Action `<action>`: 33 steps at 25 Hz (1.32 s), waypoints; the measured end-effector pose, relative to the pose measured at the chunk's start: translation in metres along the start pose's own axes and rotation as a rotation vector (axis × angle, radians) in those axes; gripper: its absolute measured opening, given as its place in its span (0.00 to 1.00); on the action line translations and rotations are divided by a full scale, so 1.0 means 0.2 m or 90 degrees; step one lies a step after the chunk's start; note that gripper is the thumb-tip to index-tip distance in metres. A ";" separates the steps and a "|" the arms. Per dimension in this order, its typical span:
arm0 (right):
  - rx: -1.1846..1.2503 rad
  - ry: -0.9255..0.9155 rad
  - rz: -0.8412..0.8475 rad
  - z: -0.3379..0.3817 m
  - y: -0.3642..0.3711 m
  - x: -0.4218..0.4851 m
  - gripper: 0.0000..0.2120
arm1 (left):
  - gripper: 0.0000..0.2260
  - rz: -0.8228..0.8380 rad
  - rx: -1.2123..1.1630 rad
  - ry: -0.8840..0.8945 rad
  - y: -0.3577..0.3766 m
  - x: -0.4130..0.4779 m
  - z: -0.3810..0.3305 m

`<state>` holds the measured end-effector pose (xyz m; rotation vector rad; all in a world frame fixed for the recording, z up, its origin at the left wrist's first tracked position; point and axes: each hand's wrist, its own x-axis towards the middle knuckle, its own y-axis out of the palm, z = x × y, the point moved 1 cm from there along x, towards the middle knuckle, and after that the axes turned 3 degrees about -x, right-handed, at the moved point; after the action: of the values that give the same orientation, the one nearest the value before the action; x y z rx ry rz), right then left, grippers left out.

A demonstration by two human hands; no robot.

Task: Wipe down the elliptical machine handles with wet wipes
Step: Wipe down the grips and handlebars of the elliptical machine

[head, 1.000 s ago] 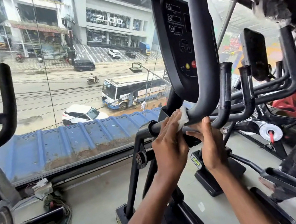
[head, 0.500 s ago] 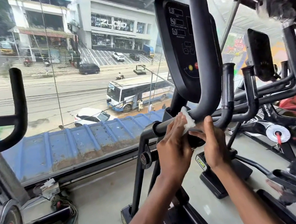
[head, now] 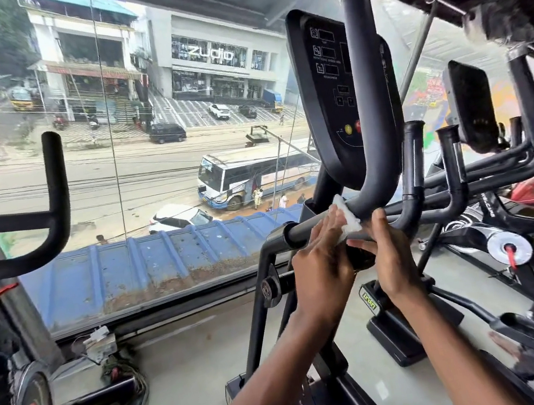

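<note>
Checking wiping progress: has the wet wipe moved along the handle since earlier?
No. The wet wipe stays at the bend of the elliptical handle below the console; only the camera shifted.

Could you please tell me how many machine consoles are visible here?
2: the near console is straight ahead, above the wipe, and the far console is farther right. More may be hidden off-frame.

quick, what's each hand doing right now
left hand: open, straight fingers pressing the wet wipe onto the handle
right hand: touching the handle; grip cannot be told
</note>
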<state>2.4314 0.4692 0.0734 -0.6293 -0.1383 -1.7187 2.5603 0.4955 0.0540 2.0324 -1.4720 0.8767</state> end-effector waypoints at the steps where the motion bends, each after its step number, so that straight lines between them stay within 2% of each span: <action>1: -0.005 0.004 -0.003 0.00 0.00 0.00 0.40 | 0.26 -0.012 0.010 0.004 0.00 0.00 -0.01; 4: -0.002 -0.006 0.027 0.00 -0.01 0.00 0.39 | 0.21 -0.054 -0.046 -0.017 0.02 0.04 -0.12; 6: 0.014 -0.006 0.042 0.01 -0.01 -0.01 0.36 | 0.21 -0.043 -0.084 -0.015 0.01 0.06 -0.17; 8: 0.001 0.013 0.039 0.01 -0.01 -0.01 0.34 | 0.25 -0.003 -0.046 0.003 -0.01 0.04 -0.11; 10: -0.036 0.035 0.029 0.00 -0.02 0.00 0.37 | 0.26 0.036 0.016 0.009 -0.03 0.01 -0.01; 12: -0.071 0.042 0.032 -0.01 -0.02 0.00 0.39 | 0.24 0.019 0.039 -0.023 -0.04 0.00 0.00; 14: -0.075 0.037 0.034 0.01 -0.03 -0.01 0.35 | 0.22 -0.029 0.009 -0.054 -0.01 0.04 -0.10; 16: -0.077 0.023 0.050 0.06 -0.03 -0.03 0.27 | 0.22 -0.037 -0.075 -0.049 0.01 0.06 -0.22; 17: -0.078 0.026 0.061 0.08 -0.03 -0.04 0.27 | 0.22 -0.037 -0.096 -0.042 0.01 0.06 -0.24; 20: -0.124 0.024 0.044 0.09 -0.05 -0.05 0.36 | 0.15 -0.113 -0.080 -0.095 -0.02 0.06 -0.17; 22: -0.248 -0.062 -0.077 0.14 -0.08 -0.09 0.33 | 0.11 -0.156 -0.117 -0.183 -0.04 0.06 -0.10; 24: -0.321 -0.226 -0.211 0.25 -0.12 -0.14 0.18 | 0.10 -0.171 -0.174 -0.248 -0.06 0.08 -0.09; 25: -0.358 -0.324 -0.229 0.32 -0.13 -0.16 0.15 | 0.08 -0.180 -0.207 -0.270 -0.07 0.09 -0.10; 27: -0.447 -0.461 -0.147 0.43 -0.11 -0.19 0.17 | 0.03 -0.181 -0.293 -0.283 -0.09 0.12 -0.14; 29: -0.530 -0.508 -0.025 0.50 -0.08 -0.18 0.21 | 0.04 -0.117 -0.385 -0.273 -0.10 0.13 -0.16; 33: -0.616 -0.571 0.010 0.52 -0.07 -0.15 0.20 | 0.05 0.001 -0.534 -0.280 -0.15 0.11 -0.18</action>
<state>2.4562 0.5419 0.1509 -2.0798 0.0932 -1.2940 2.5859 0.5164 0.0945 1.5990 -1.6680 -0.2261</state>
